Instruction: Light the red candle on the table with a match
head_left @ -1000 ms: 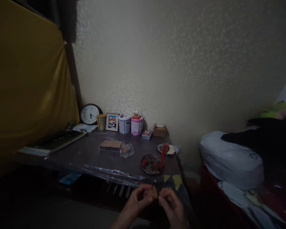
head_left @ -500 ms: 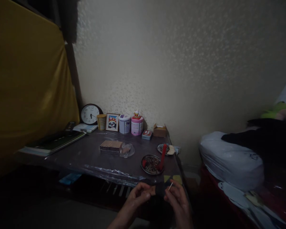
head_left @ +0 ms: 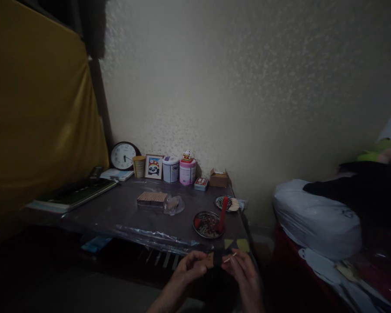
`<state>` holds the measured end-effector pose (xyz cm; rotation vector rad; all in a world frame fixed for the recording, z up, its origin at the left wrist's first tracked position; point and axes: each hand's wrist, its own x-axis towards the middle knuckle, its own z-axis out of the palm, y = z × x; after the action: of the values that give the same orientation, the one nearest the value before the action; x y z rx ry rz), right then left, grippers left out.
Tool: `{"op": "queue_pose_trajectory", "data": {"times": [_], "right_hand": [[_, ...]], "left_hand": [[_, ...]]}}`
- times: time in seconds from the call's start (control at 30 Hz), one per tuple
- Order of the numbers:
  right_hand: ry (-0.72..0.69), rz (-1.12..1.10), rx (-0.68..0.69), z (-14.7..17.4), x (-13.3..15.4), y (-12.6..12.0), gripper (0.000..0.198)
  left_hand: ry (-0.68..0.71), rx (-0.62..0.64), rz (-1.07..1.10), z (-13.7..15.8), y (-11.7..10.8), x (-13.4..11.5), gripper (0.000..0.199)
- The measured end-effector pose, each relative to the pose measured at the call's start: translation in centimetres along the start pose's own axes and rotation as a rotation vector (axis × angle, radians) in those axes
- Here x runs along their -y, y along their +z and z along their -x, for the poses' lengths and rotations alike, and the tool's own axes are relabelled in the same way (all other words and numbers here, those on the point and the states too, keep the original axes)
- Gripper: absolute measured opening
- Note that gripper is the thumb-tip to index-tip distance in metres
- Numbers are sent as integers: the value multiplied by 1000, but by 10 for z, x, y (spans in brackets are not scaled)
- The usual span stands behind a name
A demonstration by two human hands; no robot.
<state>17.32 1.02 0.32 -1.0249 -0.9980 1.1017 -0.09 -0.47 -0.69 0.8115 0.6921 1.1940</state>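
Low in front of the table edge, my left hand (head_left: 190, 269) is closed, thumb and fingers pinching a small flat brown piece (head_left: 210, 259) with a black section on its right side. Just to the right, my right hand (head_left: 243, 271) pinches a thin pale stick (head_left: 230, 258), which lies nearly level. Its fingertips are close to the black section; whether they touch it is hard to tell in the dim light. Beyond the hands, a round metal dish (head_left: 204, 235) holds dark and pale bits, with a red-handled tool (head_left: 223, 214) standing in it.
Behind that dish is a plate (head_left: 219, 198) with several pale sticks (head_left: 234, 204). A row of thin brown pieces (head_left: 151, 201) stands beside a clear plastic lid (head_left: 180, 207). A clock (head_left: 124, 155), tins (head_left: 187, 172) and an open cardboard box (head_left: 218, 178) line the wall.
The stick in my right hand has tipped from steep to nearly level. My right hand has shifted slightly left, and more of the brown piece shows in my left hand.
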Motion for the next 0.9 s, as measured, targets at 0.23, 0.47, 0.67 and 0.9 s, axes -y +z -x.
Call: {"op": "queue_pose_trajectory", "data": {"times": [0.23,0.47,0.67,0.9], "right_hand": [[-259,204,10,-1,-18,-3,25],[-653,583,123,8,-15,-4,10],[-832,705,151,15,-11,-1,10],[-905,721,102,13,-12,-2,11]], "left_hand": [[19,20,34,-1,-1,2,34],[43,-2,3,-2,-2,4,32],[77,-21,-11,-4,-4,9,30],[83,7,42,-4,-3,6,25]]}}
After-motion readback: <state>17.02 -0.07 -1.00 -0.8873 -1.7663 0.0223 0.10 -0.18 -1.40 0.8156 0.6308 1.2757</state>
